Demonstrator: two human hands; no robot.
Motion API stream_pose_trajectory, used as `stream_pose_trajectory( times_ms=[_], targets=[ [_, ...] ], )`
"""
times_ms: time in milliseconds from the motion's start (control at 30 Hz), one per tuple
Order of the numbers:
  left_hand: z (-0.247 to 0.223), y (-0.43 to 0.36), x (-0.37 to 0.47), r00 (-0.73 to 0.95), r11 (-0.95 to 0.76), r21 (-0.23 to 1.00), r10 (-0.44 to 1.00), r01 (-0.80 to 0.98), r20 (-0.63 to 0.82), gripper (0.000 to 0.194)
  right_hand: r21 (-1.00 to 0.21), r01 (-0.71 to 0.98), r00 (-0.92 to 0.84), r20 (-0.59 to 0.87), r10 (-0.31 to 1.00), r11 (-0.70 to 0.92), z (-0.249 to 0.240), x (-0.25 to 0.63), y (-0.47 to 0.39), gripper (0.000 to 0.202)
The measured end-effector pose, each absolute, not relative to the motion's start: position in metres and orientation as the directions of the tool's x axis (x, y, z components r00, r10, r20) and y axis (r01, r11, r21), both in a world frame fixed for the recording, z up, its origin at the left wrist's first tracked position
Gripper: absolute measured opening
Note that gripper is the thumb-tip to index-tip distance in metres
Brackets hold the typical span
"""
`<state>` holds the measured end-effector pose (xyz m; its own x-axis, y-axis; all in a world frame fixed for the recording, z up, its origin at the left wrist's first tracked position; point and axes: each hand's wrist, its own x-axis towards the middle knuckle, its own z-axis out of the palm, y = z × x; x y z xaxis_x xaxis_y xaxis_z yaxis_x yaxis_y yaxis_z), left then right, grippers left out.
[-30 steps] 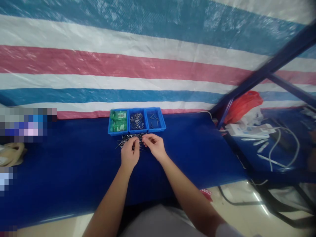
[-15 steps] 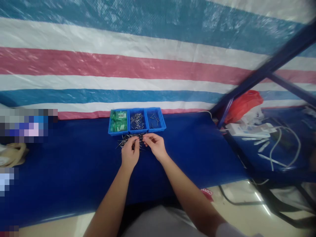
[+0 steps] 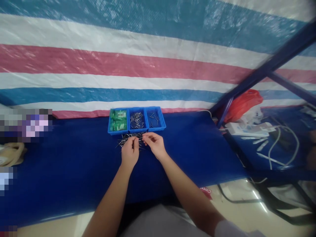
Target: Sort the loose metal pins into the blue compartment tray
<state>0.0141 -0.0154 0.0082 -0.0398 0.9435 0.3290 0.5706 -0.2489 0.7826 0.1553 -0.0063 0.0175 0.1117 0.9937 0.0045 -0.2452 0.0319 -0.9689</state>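
My left hand [image 3: 129,152] is pinched closed at the near side of a loose pile of thin dark metal pins [image 3: 122,140] on the table. My right hand [image 3: 156,144] is closed too, its thumb and fingertips together at the pile's right edge. Whatever either hand pinches is too small to make out. Right behind the pile stand three joined blue bins. The left bin [image 3: 118,133] holds green packets [image 3: 118,115], the middle bin [image 3: 138,130] many short metal pins [image 3: 137,120], and the right bin [image 3: 161,122] several scattered pins [image 3: 154,118].
A blue cover spreads over the table [image 3: 74,171]. Striped plastic sheeting [image 3: 148,65] hangs behind it. To the right are a dark metal frame [image 3: 259,79], a red bag [image 3: 244,103], a white box [image 3: 247,129] and a cable [image 3: 270,154]. A tape-like roll [image 3: 14,154] lies at left.
Both hands stay pinched in nearly the same place by the pile. The view has shifted very slightly; the bins and pins look the same.
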Motion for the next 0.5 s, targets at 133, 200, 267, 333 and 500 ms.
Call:
stream_pose_trajectory(
  times_ms=[133, 200, 267, 333, 500],
  targets=[
    [0.0087, -0.0165, 0.0146, -0.046, -0.255, 0.796, 0.942, 0.549, 0.333, 0.025, -0.972, -0.233, 0.119, 0.009, 0.993, 0.037, 0.0202, 0.1551, -0.007, 0.029],
    [0.0079, -0.0166, 0.0149, -0.046, -0.264, 0.792, 0.938, 0.55, 0.344, 0.025, -0.972, -0.231, 0.123, 0.005, 0.992, 0.033, 0.0208, 0.155, -0.0073, 0.029],
    [0.0067, -0.0161, 0.0152, -0.047, -0.268, 0.788, 0.935, 0.554, 0.351, 0.024, -0.971, -0.236, 0.12, -0.001, 0.993, 0.028, 0.021, 0.1548, -0.0075, 0.029],
    [0.0054, -0.0155, 0.0152, -0.049, -0.259, 0.79, 0.939, 0.556, 0.342, 0.023, -0.97, -0.242, 0.116, -0.001, 0.993, 0.027, 0.0207, 0.1547, -0.0075, 0.029],
    [0.0045, -0.0141, 0.0144, -0.046, -0.235, 0.788, 0.948, 0.569, 0.315, 0.021, -0.966, -0.256, 0.104, 0.018, 0.994, 0.044, 0.0184, 0.1545, -0.007, 0.027]
  ],
)
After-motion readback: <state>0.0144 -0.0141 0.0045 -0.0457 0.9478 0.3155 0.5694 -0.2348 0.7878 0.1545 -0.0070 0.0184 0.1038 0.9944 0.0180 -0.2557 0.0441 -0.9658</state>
